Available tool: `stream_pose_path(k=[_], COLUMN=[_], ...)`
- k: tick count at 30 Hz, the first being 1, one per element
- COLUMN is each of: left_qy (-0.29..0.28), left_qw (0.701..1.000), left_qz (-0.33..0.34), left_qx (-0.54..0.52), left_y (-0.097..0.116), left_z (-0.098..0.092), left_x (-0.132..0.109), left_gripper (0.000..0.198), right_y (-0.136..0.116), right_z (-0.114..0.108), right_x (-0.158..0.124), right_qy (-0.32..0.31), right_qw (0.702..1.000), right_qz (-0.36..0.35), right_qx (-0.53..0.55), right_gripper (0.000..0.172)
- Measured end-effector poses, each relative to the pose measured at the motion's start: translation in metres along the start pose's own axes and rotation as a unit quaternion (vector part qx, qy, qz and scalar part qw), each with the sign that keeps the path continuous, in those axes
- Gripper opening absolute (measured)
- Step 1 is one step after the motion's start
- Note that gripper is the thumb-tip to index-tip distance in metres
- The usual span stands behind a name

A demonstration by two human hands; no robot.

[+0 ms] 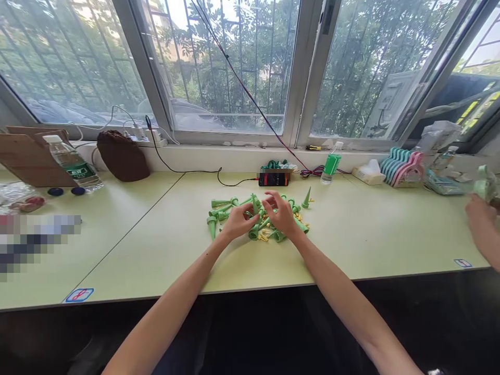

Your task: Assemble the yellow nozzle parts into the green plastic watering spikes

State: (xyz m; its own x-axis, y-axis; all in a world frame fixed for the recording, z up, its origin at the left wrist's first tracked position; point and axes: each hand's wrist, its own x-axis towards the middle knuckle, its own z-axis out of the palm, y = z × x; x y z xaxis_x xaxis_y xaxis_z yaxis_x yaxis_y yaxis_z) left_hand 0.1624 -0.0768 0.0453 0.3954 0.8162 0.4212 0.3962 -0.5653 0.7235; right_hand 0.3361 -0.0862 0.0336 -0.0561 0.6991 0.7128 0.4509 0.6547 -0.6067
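My left hand (pixel 239 221) is closed on a green plastic spike (pixel 255 203), which points upward between thumb and fingers. Just to its right, my right hand (pixel 283 214) hovers over the heap with curved fingers apart, and I see nothing held in it. Around both hands lies a loose pile of green cone-shaped spikes (pixel 211 225), mixed with small yellow pieces (pixel 263 237). One more green spike (pixel 307 199) stands point up at the pile's right edge. My hands hide part of the heap.
Behind the pile a phone (pixel 273 179) leans on a cable. A green-labelled bottle (pixel 331 164), tissue pack (pixel 368 173) and hangers (pixel 402 167) stand back right. At left are a larger bottle (pixel 74 164) and brown bag (pixel 122 156). Another person's hand (pixel 481 213) shows far right.
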Motion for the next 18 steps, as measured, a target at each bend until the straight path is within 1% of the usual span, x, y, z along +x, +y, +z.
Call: stream_pose_path(k=[2,3,6,9,13,18], left_qy=[0.015,0.025,0.056,0.075,0.089,0.093], left_qw=[1.0,1.0,0.998,0.997,0.996,0.996], left_qz=[-0.004,-0.005,-0.012,-0.02,-0.013,-0.009], left_qx=[0.0,-0.001,-0.011,-0.013,-0.003,0.005], left_y=[0.0,0.0,0.0,0.0,0.0,0.002], left_z=[0.0,0.0,0.0,-0.001,0.0,-0.001], left_x=[0.0,0.001,0.001,0.001,0.0,0.0], left_gripper=[0.024,0.024,0.023,0.024,0.023,0.022], right_y=[0.007,0.011,0.02,0.022,0.018,0.014], right_z=[-0.005,-0.008,-0.013,-0.013,-0.007,-0.003], right_x=[0.003,0.004,0.005,0.003,0.0,-0.002], right_qy=[0.023,0.022,-0.047,-0.106,-0.153,-0.186], right_qw=[0.998,0.995,0.987,0.973,0.961,0.95], right_qz=[0.019,0.025,0.028,0.044,0.061,0.063], right_qx=[-0.062,-0.091,-0.153,-0.199,-0.222,-0.241], right_gripper=[0.02,0.019,0.015,0.011,0.009,0.01])
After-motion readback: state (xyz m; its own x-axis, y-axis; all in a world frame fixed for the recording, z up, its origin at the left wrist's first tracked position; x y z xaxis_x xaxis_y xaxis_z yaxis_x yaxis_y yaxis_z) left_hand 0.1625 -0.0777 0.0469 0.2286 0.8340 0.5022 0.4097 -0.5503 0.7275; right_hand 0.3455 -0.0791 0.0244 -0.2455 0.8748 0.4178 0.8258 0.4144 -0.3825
